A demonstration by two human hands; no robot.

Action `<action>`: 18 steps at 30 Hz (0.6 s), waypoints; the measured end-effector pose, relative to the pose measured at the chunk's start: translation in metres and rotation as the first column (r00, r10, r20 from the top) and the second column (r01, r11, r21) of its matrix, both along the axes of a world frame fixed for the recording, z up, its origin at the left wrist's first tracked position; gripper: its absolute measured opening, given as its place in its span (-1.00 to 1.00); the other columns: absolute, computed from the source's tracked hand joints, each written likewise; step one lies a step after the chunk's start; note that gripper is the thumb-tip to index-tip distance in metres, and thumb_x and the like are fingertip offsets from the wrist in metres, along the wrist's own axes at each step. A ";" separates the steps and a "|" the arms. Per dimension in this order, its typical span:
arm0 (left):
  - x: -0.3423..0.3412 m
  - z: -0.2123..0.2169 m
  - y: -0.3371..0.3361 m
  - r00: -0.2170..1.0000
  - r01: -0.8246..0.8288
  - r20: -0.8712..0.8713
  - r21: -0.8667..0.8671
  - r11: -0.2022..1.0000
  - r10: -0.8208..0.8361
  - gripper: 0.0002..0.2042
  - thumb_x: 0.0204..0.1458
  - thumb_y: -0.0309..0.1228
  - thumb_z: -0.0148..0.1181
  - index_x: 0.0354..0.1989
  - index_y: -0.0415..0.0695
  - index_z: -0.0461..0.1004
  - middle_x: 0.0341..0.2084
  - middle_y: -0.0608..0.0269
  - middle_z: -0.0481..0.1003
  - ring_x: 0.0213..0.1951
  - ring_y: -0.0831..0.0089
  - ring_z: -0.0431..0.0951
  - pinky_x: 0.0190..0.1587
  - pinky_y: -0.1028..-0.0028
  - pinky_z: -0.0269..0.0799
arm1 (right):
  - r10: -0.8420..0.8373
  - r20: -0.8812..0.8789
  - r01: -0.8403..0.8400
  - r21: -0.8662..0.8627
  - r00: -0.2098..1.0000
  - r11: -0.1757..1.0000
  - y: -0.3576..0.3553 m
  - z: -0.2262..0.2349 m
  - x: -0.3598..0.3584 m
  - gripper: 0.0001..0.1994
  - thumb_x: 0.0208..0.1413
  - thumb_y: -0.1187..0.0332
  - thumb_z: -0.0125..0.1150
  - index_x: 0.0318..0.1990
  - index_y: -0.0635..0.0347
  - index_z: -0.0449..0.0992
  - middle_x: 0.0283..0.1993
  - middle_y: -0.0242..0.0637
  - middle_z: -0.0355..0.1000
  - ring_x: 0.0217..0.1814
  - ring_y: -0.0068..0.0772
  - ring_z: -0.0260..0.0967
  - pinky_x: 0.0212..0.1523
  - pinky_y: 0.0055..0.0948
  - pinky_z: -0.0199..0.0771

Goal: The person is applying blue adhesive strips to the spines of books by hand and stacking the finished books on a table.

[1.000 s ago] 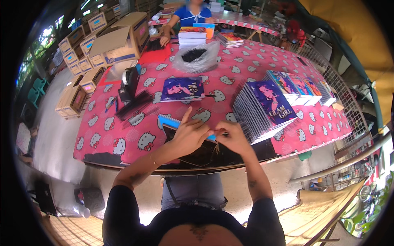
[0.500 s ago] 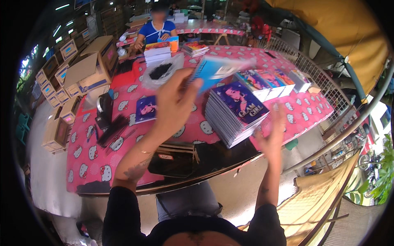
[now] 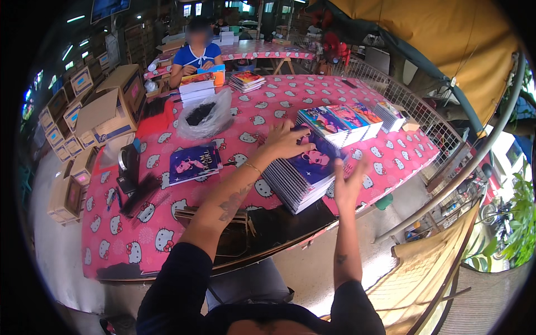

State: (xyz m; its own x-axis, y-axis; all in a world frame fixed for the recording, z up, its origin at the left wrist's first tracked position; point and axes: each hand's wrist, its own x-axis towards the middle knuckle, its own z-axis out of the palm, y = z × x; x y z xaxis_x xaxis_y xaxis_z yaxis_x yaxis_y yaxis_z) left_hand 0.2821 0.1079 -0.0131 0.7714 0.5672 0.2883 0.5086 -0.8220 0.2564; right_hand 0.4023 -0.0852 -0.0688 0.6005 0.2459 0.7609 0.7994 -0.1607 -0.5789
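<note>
My left hand [image 3: 286, 142] lies flat on the top cover of the slanted stack of purple spiral-bound notebooks [image 3: 304, 176], fingers spread wide and pressing down — the stack leans like a fanned deck toward the table's near edge, so an open palm on top holds it from sliding. My right hand [image 3: 347, 184] hovers just beside the stack's right side, fingers loosely splayed and pointing up, pinching nothing; it sits close enough to catch or square the edges, though I cannot tell whether it touches the covers. The stack rests on the long table covered in a pink cartoon-cat patterned cloth [image 3: 139, 234], near its front-right corner, within easy reach of both arms. Just behind it stands a row of similar notebooks with blue and multicoloured covers [image 3: 340, 120], set upright and overlapping so each cover shows. To my left, well apart from the stack, 1 single purple notebook [image 3: 194, 163] lies flat on the cloth, and beyond it a crumpled clear plastic bag with dark contents [image 3: 205, 114] sits open. At the far-left edge lie a black tape dispenser [image 3: 129, 164] and open brown cardboard boxes [image 3: 109, 109] — kept at the side, off the working area. Across the table a person in a blue top [image 3: 195, 56] sits behind a smaller pile of books [image 3: 196, 88].
</note>
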 end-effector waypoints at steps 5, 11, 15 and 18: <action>-0.006 -0.011 0.012 0.977 0.014 0.213 0.018 1.000 -0.018 -0.29 0.02 0.37 0.12 0.27 0.23 0.47 0.19 -0.05 0.35 0.25 -0.05 0.38 0.28 -0.02 0.24 | 0.324 0.306 -0.225 -0.317 0.895 0.921 -0.003 0.016 -0.051 -0.30 0.21 0.03 0.24 0.36 0.33 0.30 0.43 0.14 0.21 0.50 0.15 0.10 0.49 0.16 -0.08; -0.125 -0.019 0.063 0.854 -0.006 0.515 0.161 0.987 -0.079 -0.59 0.14 -0.09 0.29 0.05 -0.09 0.56 -0.07 -0.01 0.60 0.02 -0.03 0.58 0.07 0.11 0.49 | 0.428 0.327 -0.248 -0.469 0.843 0.848 0.012 0.015 -0.052 -0.54 0.17 0.23 0.17 0.20 0.23 0.51 0.29 -0.13 0.45 0.39 -0.09 0.32 0.44 0.17 0.04; -0.267 -0.098 0.090 0.992 -0.104 -0.054 0.107 0.989 0.110 -0.60 0.15 -0.18 0.28 0.08 -0.14 0.54 0.01 -0.08 0.56 0.07 -0.05 0.55 0.09 0.10 0.49 | 0.432 0.304 -0.258 -0.476 0.849 0.841 0.008 0.014 -0.043 -0.53 0.18 0.24 0.16 0.23 0.22 0.49 0.31 -0.13 0.43 0.41 -0.11 0.30 0.45 0.18 0.02; -0.329 -0.191 0.086 0.969 -0.222 -0.050 0.238 0.946 0.240 -0.58 0.19 -0.17 0.20 0.14 -0.15 0.48 0.14 -0.07 0.47 0.18 -0.03 0.49 0.19 0.11 0.43 | 0.397 0.391 -0.274 -0.335 0.830 0.901 0.013 0.018 -0.075 -0.54 0.19 0.23 0.21 0.22 0.22 0.50 0.28 -0.06 0.42 0.41 0.01 0.27 0.44 0.15 0.03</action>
